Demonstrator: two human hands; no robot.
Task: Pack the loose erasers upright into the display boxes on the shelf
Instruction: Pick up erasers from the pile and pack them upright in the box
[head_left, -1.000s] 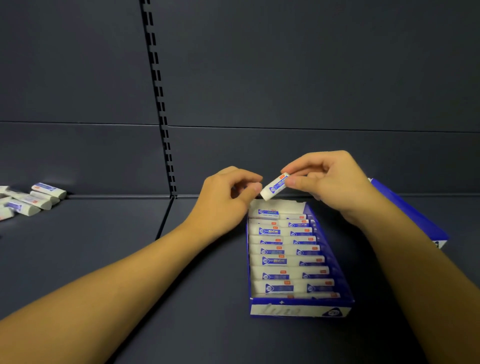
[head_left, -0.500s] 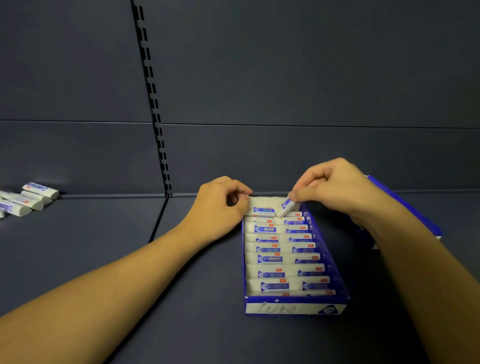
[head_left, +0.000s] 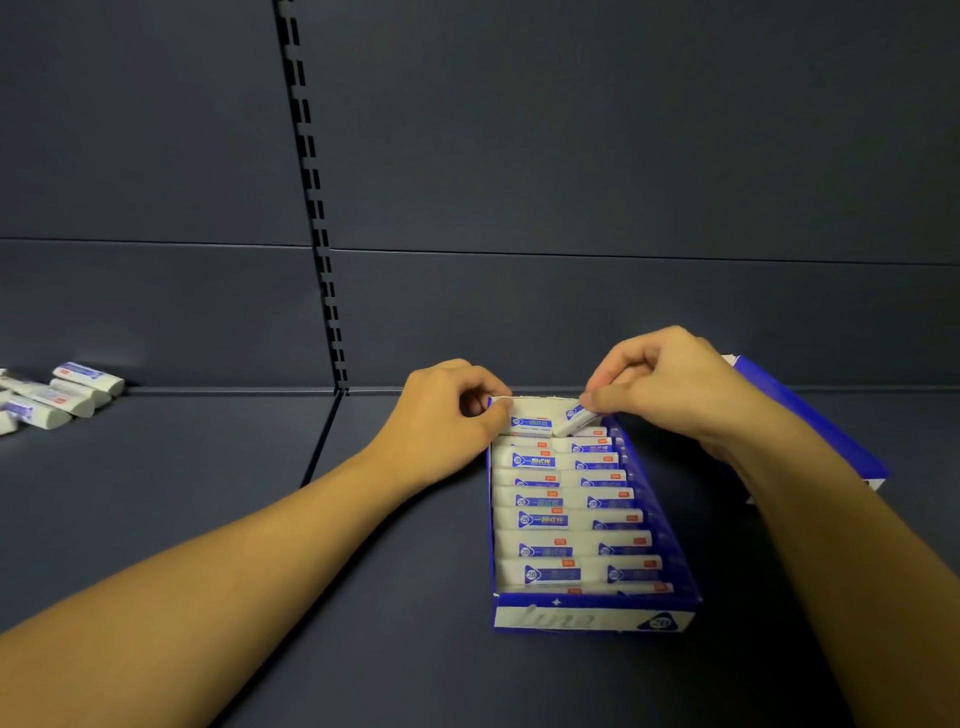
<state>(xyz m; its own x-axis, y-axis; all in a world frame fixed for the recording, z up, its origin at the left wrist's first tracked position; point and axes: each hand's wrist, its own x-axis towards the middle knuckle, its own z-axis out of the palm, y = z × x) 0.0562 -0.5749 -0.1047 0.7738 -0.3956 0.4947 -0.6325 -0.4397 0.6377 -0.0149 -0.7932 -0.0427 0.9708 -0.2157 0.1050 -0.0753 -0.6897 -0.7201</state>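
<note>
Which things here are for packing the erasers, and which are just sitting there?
For the job:
- display box, nearly full
- eraser going in, pinched by the right hand
- left hand holding the box's back edge
- loose erasers waiting on the left
- second blue box behind the right arm

Just there:
- slotted shelf upright
- dark shelf

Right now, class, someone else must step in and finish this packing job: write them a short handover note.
Left hand: fingers curled at the back left corner of the display box, holding its back edge.
Right hand: pinches one eraser, tilted, at the back right of the box, not yet seated.
Done: the box's two columns are filled with erasers almost to the back.
Left: stand this eraser upright, then pack the loose erasers lying far left on the shelf. A second box sits behind the right arm; its contents are hidden.
</note>
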